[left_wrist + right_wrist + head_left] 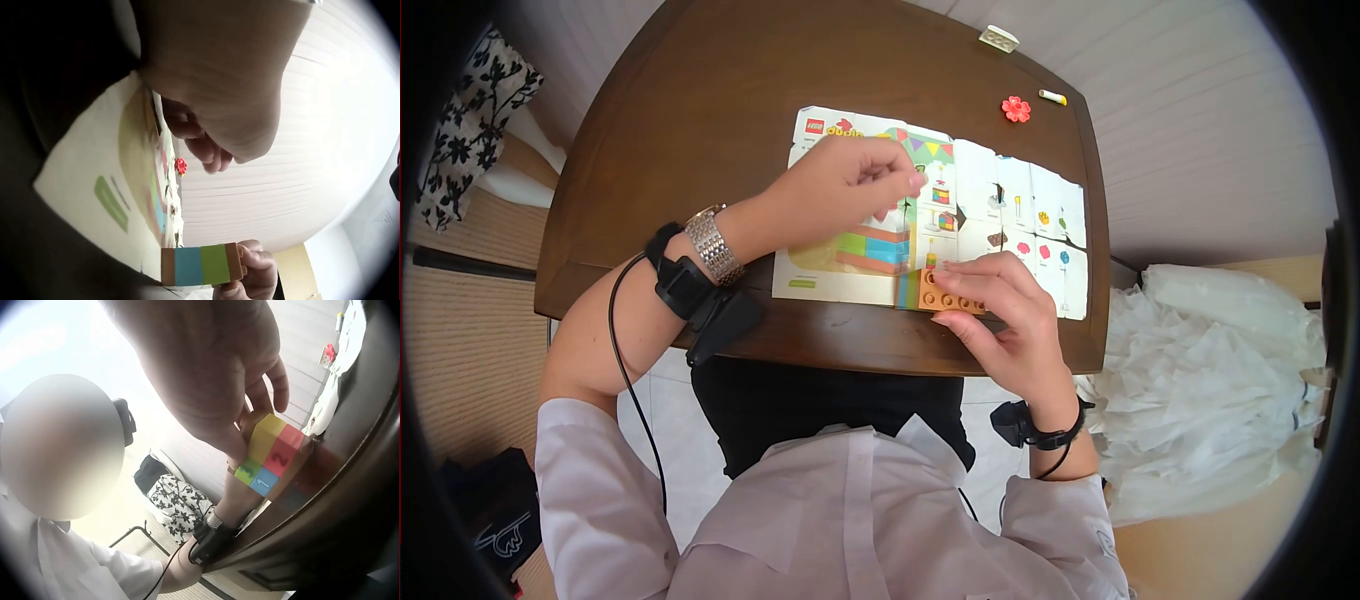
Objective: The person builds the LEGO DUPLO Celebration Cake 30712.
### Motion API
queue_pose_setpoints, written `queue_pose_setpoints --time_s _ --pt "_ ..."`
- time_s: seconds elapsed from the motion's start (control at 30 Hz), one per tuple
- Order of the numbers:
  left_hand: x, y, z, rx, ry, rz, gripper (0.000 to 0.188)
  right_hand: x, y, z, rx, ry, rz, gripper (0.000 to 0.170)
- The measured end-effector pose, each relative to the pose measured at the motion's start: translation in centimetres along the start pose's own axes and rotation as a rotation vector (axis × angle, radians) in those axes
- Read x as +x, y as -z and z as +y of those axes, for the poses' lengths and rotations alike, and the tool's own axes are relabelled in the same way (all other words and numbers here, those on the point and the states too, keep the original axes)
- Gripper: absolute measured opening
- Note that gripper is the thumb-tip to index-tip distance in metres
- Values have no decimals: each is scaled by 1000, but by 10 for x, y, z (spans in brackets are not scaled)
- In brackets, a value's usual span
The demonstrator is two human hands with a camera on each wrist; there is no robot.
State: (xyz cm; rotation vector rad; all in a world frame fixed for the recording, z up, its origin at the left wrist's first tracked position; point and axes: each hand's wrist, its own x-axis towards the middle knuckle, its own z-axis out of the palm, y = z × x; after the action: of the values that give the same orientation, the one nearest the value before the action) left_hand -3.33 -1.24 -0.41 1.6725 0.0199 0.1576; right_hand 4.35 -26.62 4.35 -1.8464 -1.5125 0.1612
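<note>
My right hand [1022,312] grips a stack of toy bricks [947,298] by its top edges, thumb on the near side and fingers on the far side. The stack has an orange-brown studded top. Blue and green bricks [201,265] show between brown layers in the left wrist view; yellow, red and numbered bricks [275,450] face the right wrist camera. My left hand [855,185] hovers over the instruction sheet [805,265], its fingers loosely curled, with nothing visible in them. The creased sheet shows printed pictures of a layered brick cake.
A red flower piece [1016,109], a small yellow-and-white piece [1052,97] and a white studded brick [999,39] lie toward the table's far right. The dark wooden table [690,110] has a curved near edge. White ruffled fabric [1210,390] stands to the right.
</note>
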Motion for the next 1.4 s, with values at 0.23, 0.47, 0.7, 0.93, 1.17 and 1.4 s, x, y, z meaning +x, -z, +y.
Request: queue_pose_setpoints --time_s 0.23,0.47,0.7,0.93,1.17,1.4 --pt "-9 -4 8 222 -75 -222 11 -6 5 17 81 -19 -74 46" --pt "-9 -3 10 310 -114 -228 8 49 48 70 54 -221 151 53" --pt "-7 -2 9 290 -148 -181 9 157 79 198 -249 -346 177 59" --pt "-5 0 4 306 -190 -175 7 243 78 269 -613 -339 22 62" --pt "-8 -1 2 315 -230 -163 6 281 65 286 -706 -309 -76 52" --pt "-8 -1 -1 342 -272 -160 7 226 51 186 137 -340 107 35"
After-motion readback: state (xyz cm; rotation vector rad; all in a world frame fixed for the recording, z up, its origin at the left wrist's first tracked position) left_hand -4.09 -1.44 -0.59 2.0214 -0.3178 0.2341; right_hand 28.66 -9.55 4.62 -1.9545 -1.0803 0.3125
